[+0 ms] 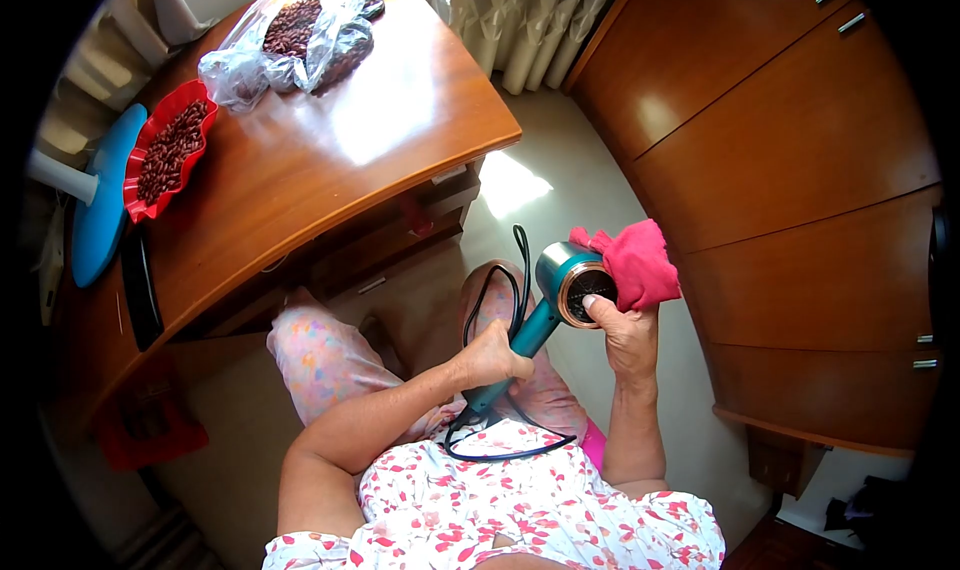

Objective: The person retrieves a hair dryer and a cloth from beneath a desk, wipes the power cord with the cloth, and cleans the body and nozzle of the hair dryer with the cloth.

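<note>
A teal hair dryer point(540, 332) with a silver barrel and a copper-coloured rim lies across my lap, tilted up to the right. Its handle is in my left hand point(490, 355), whose fingers are wrapped round it. My right hand point(625, 335) holds a bunched pink cloth point(642, 265) beside the barrel, with the thumb on the dark round grille. A black cord point(520, 260) loops up past the dryer and down over my lap.
On the wooden desk point(300, 185) at the upper left are a red tray point(136, 202) of dark red beans, a plastic bag point(235, 75) of beans, a blue disc point(98, 225) and a black object point(140, 290). Wooden cabinets point(790, 150) stand at right, curtains point(540, 20) behind.
</note>
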### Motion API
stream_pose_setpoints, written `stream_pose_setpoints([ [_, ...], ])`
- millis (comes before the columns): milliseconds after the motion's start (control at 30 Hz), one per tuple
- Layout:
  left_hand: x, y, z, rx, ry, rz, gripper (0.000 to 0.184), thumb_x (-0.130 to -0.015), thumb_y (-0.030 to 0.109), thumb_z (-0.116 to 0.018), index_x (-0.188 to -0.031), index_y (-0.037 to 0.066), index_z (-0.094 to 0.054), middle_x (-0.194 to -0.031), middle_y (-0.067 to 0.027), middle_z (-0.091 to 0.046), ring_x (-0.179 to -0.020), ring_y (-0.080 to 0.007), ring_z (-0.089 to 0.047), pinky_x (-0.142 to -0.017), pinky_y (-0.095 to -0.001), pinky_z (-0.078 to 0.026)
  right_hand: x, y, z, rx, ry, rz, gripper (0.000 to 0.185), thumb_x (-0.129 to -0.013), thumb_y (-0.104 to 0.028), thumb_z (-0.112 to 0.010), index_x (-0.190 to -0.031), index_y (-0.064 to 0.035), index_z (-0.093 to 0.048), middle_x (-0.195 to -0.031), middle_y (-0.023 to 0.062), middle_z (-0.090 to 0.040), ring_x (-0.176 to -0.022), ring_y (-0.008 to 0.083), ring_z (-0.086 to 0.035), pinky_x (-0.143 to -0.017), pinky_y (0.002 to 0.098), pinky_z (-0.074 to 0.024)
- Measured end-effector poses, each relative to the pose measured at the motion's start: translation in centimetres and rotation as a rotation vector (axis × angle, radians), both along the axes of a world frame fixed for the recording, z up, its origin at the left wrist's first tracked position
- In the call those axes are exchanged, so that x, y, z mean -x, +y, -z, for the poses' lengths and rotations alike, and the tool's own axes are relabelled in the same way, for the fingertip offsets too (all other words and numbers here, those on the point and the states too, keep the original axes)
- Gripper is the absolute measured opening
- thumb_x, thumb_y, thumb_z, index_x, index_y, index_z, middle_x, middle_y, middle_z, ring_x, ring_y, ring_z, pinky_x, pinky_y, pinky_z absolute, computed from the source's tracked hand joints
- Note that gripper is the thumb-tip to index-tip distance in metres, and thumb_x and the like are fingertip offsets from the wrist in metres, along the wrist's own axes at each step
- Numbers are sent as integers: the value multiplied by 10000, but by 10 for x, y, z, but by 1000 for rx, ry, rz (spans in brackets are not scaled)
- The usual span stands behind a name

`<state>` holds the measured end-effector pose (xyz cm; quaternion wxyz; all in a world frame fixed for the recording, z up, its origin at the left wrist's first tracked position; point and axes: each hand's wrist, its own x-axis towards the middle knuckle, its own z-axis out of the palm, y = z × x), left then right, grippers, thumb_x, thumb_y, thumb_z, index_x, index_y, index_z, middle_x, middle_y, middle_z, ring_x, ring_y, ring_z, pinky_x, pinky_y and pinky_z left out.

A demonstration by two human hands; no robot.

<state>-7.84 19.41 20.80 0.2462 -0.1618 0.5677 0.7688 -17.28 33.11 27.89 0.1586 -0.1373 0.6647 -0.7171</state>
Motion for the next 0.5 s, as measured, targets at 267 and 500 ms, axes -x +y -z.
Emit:
stream_pose_setpoints([
  [267,2,0,-4,-34,8,-6,121,-609,53,-613,-647,-35,-539,-559,-90,-559,-456,-146,-561,-452,-264,-465,0,-3,-5,-26,-13,18,461,-645,86,-503,-1100,11,-509,-996,46,-537,-865,122,-533,-774,245,-443],
  [500,2,-1,1,-69,24,34,138,-613,28,-611,-680,-31,-506,-548,-78,-539,-456,-146,-562,-442,-269,-458,-3,-6,-9,-52,24,56,428,-629,89,-468,-1047,9,-514,-924,31,-523,-777,110,-516,-705,242,-449],
])
